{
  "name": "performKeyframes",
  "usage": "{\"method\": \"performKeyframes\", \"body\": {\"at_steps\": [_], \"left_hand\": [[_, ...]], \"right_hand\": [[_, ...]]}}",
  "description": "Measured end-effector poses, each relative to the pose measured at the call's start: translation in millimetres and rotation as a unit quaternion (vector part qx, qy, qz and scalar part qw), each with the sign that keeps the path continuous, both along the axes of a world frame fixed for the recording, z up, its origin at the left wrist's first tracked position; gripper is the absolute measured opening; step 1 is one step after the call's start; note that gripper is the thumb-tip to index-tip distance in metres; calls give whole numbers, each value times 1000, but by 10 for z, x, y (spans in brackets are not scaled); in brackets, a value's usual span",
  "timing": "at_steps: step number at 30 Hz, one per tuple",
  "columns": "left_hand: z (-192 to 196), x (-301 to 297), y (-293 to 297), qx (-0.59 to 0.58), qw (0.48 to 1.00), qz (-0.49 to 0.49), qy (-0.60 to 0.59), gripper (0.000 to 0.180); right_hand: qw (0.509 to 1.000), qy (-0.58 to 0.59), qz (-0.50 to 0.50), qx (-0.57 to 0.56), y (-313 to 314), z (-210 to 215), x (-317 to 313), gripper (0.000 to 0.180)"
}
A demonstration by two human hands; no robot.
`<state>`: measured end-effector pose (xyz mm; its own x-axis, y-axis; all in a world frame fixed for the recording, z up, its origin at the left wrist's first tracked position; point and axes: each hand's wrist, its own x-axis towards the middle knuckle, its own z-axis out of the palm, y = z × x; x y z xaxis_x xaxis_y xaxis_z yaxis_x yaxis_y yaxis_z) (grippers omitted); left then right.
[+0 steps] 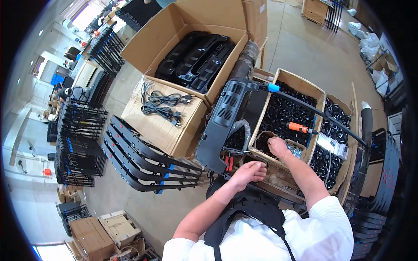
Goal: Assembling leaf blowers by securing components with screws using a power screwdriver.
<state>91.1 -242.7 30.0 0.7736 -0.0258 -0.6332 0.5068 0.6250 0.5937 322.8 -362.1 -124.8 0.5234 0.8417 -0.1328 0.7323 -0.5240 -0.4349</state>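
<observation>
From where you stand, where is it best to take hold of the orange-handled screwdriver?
Probably by the orange handle, coming from above. The orange-handled screwdriver lies flat on the black parts in the cardboard box, handle uncovered, its tip pointing right.

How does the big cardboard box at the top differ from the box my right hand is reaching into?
The big cardboard box holds a few large black molded panels; the box by the right hand is packed with many small black parts. The big box has tall raised flaps; the other is shallower, with an orange-handled tool on top. Both are brown cardboard, open-topped.
</observation>
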Motion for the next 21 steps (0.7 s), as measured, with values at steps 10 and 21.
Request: {"method": "performKeyframes", "body": {"at_steps": [10,21], "left_hand": [[-663,1020,13,-62,982,172,52,52],[-1242,1540,72,-231,949,178,120,39]], "right_hand": [[960,169,-189,116,-39,892,-122,22],[950,148,-240,133,80,1289,-444,26]]}}
